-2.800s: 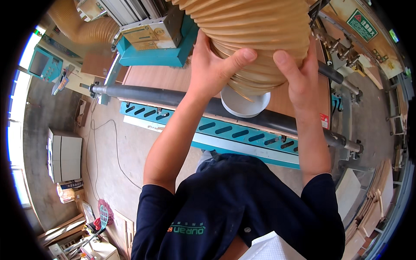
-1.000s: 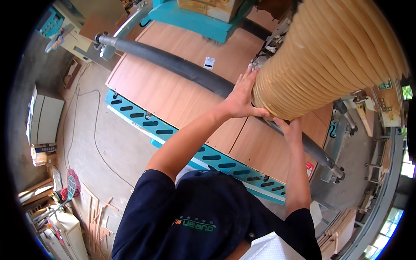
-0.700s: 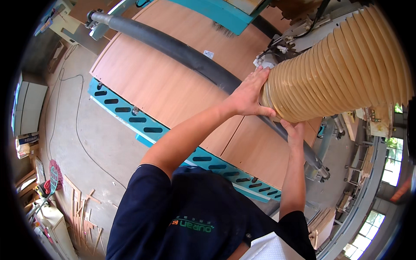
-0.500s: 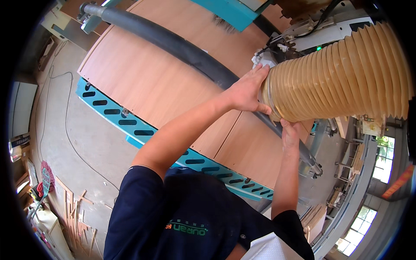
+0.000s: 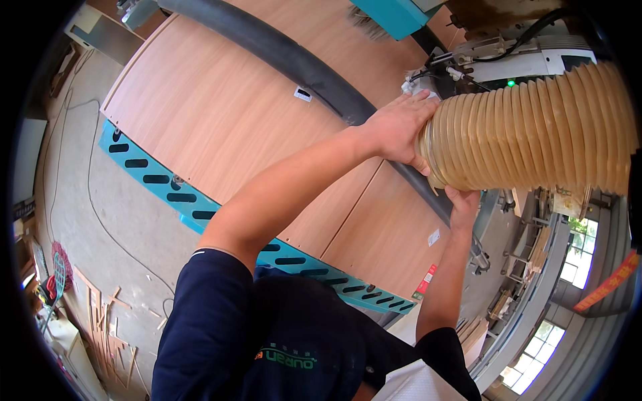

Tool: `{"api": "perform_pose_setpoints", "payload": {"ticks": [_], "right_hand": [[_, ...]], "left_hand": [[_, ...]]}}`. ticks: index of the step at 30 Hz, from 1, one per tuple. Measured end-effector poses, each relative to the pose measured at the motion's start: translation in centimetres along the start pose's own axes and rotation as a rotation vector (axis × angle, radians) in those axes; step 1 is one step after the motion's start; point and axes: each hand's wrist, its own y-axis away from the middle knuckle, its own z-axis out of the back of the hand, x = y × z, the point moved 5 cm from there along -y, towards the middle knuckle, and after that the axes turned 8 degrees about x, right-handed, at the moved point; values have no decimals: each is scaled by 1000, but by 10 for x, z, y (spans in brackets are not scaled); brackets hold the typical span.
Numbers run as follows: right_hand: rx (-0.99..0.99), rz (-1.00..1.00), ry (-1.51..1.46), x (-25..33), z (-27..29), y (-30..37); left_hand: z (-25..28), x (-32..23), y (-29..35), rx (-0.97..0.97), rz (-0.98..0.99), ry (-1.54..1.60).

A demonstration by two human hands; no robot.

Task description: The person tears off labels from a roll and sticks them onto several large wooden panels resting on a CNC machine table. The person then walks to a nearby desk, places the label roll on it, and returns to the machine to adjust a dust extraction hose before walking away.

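A wide, tan ribbed duct hose (image 5: 528, 134) comes in from the right. My left hand (image 5: 401, 128) is closed on the upper left side of its open end, fingers over the top and thumb along the rim. From below, my right hand (image 5: 463, 206) grips the lower edge of the same end, its thumb against the rim. What the hose mouth faces is hidden by my left hand. Just beyond my left fingers are small white fittings and tubes (image 5: 416, 81) of a machine.
A long dark roller (image 5: 281, 53) crosses wood-grain panels (image 5: 221, 100) on a teal slotted frame (image 5: 156, 179). White and red labels lie on the panels. At the upper right stands a machine with a green light (image 5: 511, 83). Wood offcuts (image 5: 100, 327) and a cable (image 5: 100, 214) lie on the left floor.
The view has shifted, so the hose end and both hands sit slightly lower and farther right. Labels now show on the panels. Both hands keep their grip on the hose.
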Motion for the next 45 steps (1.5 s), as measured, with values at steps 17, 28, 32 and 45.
{"api": "perform_pose_setpoints", "payload": {"ticks": [17, 28, 32, 45], "right_hand": [[62, -134, 410, -15, 36, -44], [-77, -75, 191, -80, -67, 170], [105, -29, 104, -52, -131, 215], [260, 45, -10, -57, -138, 282]], "left_hand": [[6, 13, -15, -116, 120, -367], [-5, -66, 289, -59, 608, 25], [-28, -111, 332, 45, 863, 106], [-43, -168, 381, -90, 631, -251]]}}
